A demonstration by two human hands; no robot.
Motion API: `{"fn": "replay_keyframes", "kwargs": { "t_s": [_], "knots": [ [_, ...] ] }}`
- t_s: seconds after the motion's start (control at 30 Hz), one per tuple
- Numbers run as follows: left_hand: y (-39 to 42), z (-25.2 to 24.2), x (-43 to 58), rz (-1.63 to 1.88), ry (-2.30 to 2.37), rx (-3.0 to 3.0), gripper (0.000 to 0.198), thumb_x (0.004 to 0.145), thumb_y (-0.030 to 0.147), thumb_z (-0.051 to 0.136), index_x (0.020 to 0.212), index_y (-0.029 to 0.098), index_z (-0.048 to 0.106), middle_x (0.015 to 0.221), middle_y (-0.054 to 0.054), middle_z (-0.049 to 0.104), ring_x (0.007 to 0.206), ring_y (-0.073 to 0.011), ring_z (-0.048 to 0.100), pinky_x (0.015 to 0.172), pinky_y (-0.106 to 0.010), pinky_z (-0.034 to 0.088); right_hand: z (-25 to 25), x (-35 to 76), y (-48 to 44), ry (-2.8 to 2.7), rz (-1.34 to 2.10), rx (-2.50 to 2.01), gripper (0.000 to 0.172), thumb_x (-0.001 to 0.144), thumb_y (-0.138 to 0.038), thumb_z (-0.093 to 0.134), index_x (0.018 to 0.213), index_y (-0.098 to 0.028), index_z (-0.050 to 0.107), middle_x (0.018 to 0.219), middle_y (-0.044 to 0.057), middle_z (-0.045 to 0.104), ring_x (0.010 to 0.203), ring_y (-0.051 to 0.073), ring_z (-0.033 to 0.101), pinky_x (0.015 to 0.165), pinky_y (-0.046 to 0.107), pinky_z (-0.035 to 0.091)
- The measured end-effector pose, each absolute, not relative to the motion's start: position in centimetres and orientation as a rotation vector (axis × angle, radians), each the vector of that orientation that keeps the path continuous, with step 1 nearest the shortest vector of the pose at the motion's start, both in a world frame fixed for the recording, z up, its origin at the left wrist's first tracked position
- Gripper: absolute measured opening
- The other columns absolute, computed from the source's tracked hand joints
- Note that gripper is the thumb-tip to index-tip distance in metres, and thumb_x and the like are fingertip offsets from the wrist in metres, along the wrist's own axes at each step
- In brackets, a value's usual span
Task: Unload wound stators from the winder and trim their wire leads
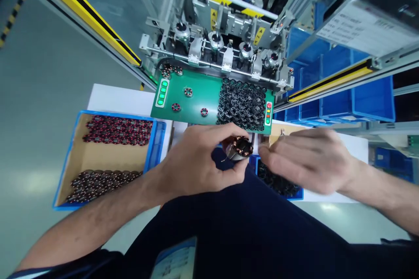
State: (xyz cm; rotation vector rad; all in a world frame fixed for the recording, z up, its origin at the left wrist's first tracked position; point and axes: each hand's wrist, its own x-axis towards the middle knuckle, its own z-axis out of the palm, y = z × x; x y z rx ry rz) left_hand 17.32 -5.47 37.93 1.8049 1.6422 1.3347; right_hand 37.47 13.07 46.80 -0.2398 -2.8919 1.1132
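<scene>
- The left hand [203, 157] was closed around a wound cylinder [241, 147], thumb on the near side and fingers on the far side, its copper-ringed end turned up toward the camera.
- The right hand [309, 159] was blurred, just to the right of that cylinder, its fingers curled in narrowly; whether they gripped anything could not be told.
- Beyond both hands lay a green work surface [196, 79], with a crowded pile of black rings [242, 102] on its right half, directly past the left hand's fingertips.
- Farther to the left on the same surface, beyond the left hand, three loose wound rings [204, 112] lay apart from one another, with a small cluster [167, 70] at the far corner.
- Left of the left hand stood a blue tray [113, 154]; red-and-black wound parts [118, 130] filled its far end and copper-toned parts [101, 185] its near end, partly behind the forearm.
- Under the right hand, a blue bin [297, 196] held dark parts [275, 179], partly covered by that hand.
- Past the green surface, farthest from the hands, stood a machine [225, 63] with four upright spindles.
</scene>
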Motion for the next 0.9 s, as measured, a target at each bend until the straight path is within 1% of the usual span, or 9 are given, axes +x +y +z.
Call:
{"fn": "replay_keyframes", "kwargs": {
  "t_s": [0.1,0.17,0.3,0.4,0.53,0.6,0.73,0.83,0.9],
  "knots": [
    [-6.1,37.1,17.2,1.398,1.651,1.843,0.034,0.104,0.014,0.086,0.134,0.028,0.076,0.128,0.000,0.089,0.109,-0.0175,0.088,0.100,-0.030,0.074,47.1,37.3,14.7,-2.799,1.487,-0.412,0.025,0.098,-0.036,0.100,0.085,-0.024,0.083,0.077,-0.003,0.080,0.060,0.010,0.067,0.052,0.019,0.052],
    [-6.4,36.7,17.0,1.478,1.739,2.015,0.036,0.106,0.008,0.084,0.132,0.032,0.077,0.140,-0.001,0.087,0.122,-0.0204,0.088,0.116,-0.037,0.074,46.3,37.1,15.6,-2.556,2.071,-0.661,0.038,0.094,-0.055,0.104,0.093,-0.021,0.086,0.093,0.003,0.087,0.072,0.014,0.077,0.057,0.021,0.061],
    [-6.6,37.0,16.7,1.513,1.698,2.238,0.034,0.107,0.006,0.079,0.122,0.036,0.079,0.135,0.006,0.088,0.119,-0.0199,0.088,0.119,-0.042,0.074,43.5,36.8,14.9,-2.205,2.825,-0.869,0.051,0.098,-0.069,0.096,0.100,-0.019,0.087,0.082,0.003,0.085,0.062,0.015,0.077,0.050,0.023,0.060],
    [-6.4,37.2,16.8,1.508,1.608,2.270,0.032,0.104,0.012,0.083,0.125,0.037,0.080,0.124,0.006,0.089,0.112,-0.0212,0.089,0.113,-0.041,0.076,42.9,36.7,13.3,-2.421,2.591,-0.744,0.051,0.102,-0.070,0.091,0.092,-0.021,0.080,0.070,-0.002,0.077,0.046,0.010,0.063,0.043,0.024,0.051],
    [-6.5,36.9,17.1,1.327,1.665,1.894,0.031,0.100,0.024,0.084,0.130,0.027,0.078,0.108,0.001,0.088,0.091,-0.0201,0.087,0.084,-0.033,0.076,44.9,36.7,12.6,-2.785,1.841,-0.610,0.046,0.106,-0.048,0.093,0.073,-0.027,0.070,0.059,-0.006,0.057,0.055,0.011,0.058,0.051,0.025,0.047],
    [-6.7,36.8,17.1,1.312,1.648,1.770,0.033,0.101,0.022,0.083,0.133,0.026,0.077,0.113,0.001,0.089,0.094,-0.0181,0.086,0.084,-0.030,0.075,45.9,36.9,13.2,-2.808,1.701,-0.598,0.046,0.101,-0.041,0.100,0.072,-0.026,0.068,0.063,-0.005,0.056,0.061,0.012,0.057,0.054,0.025,0.046],
    [-7.2,36.1,16.7,1.472,1.749,1.988,0.035,0.106,0.012,0.082,0.131,0.035,0.077,0.137,0.002,0.087,0.121,-0.0202,0.087,0.118,-0.039,0.074,45.7,37.2,14.8,-2.460,2.178,-0.762,0.047,0.092,-0.060,0.106,0.088,-0.022,0.078,0.087,0.000,0.076,0.069,0.011,0.067,0.055,0.022,0.056],
    [-7.3,35.5,16.4,1.509,1.791,2.230,0.030,0.111,0.013,0.078,0.126,0.038,0.076,0.137,0.007,0.086,0.115,-0.0169,0.088,0.127,-0.044,0.072,43.8,37.0,14.3,-2.172,2.701,-0.948,0.057,0.097,-0.073,0.097,0.098,-0.017,0.085,0.091,0.005,0.083,0.070,0.014,0.076,0.055,0.023,0.062],
    [-7.1,35.3,16.2,1.484,1.758,2.384,0.032,0.112,0.014,0.078,0.128,0.041,0.075,0.136,0.010,0.086,0.113,-0.0155,0.088,0.126,-0.043,0.072,42.8,36.7,13.4,-2.153,2.815,-0.963,0.058,0.098,-0.074,0.094,0.098,-0.017,0.084,0.079,0.002,0.081,0.057,0.012,0.071,0.048,0.022,0.058]
  ]
}}
